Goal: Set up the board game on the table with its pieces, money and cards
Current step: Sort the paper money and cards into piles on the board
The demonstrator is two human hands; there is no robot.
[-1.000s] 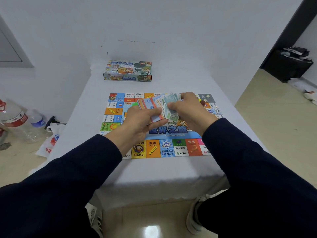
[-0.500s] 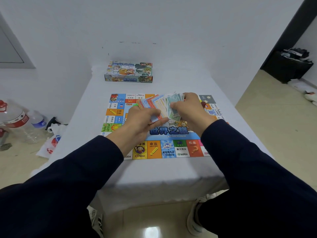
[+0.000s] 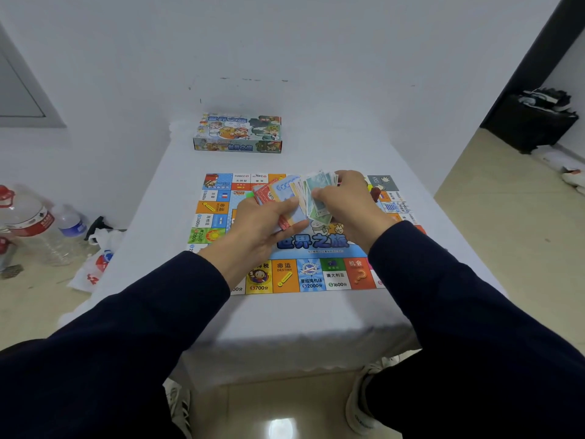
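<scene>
The colourful game board (image 3: 311, 275) lies flat on the white table (image 3: 278, 315). Above its middle, both hands hold a fanned stack of play money (image 3: 297, 193), red and blue notes on the left, green ones on the right. My left hand (image 3: 264, 223) grips the fan from below with the thumb on top. My right hand (image 3: 346, 201) pinches the green notes at the fan's right side. A few small pieces show on the board behind my right hand, mostly hidden. The game box (image 3: 238, 133) sits closed at the table's far end.
Plastic bottles (image 3: 34, 223) and a white bag (image 3: 95, 267) lie on the floor to the left of the table. A dark cabinet (image 3: 531, 122) stands at the far right. A white wall runs behind the table.
The fan of notes has spread a little wider between the hands, and my right hand has shifted slightly along the green notes. The board and box have stayed put.
</scene>
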